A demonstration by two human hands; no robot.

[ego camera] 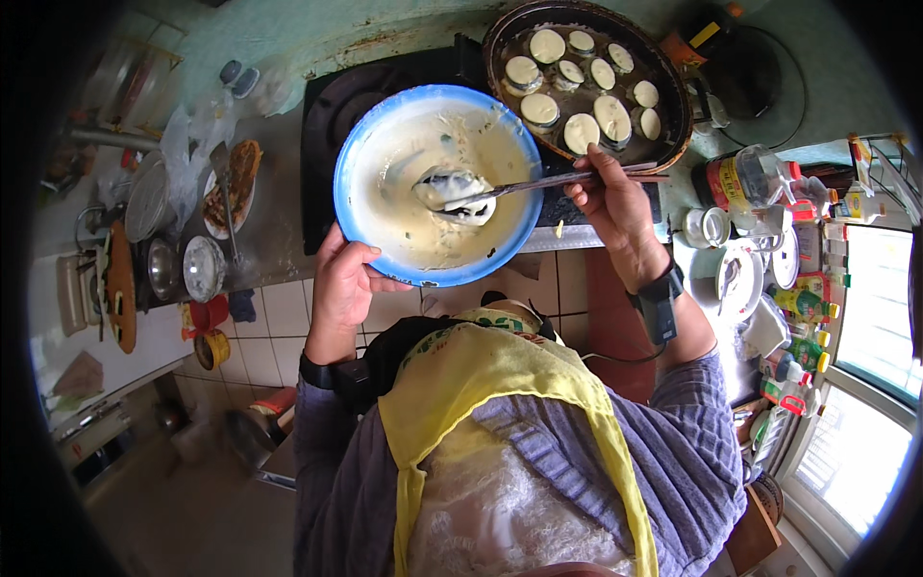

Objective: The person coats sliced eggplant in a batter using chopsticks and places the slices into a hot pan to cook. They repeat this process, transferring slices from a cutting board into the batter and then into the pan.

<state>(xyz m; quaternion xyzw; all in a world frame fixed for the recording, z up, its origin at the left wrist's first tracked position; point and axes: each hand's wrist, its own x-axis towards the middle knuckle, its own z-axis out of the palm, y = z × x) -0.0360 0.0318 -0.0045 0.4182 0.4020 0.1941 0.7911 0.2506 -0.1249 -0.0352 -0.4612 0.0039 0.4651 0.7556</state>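
My left hand [346,278] grips the lower left rim of a blue-rimmed enamel bowl [530,216], thumb on the edge. Pale, thick batter coats the inside of the bowl. In my right hand [613,198] is a pair of dark chopsticks [533,185], their tips reaching into the bowl. At those tips lies a batter-covered piece [454,195] with dark patches, probably a filled vegetable slice. Behind my right hand, a round dark frying pan [681,94] holds several batter-coated slices [546,46] with dark sides, lying in oil.
The bowl is above a black gas stove [324,173]. On the left counter are a plate of browned food [231,191] with a metal spatula [225,180] and a white-coated bowl [204,268]. Several bottles [764,177] crowd the right counter near a white mug [707,227].
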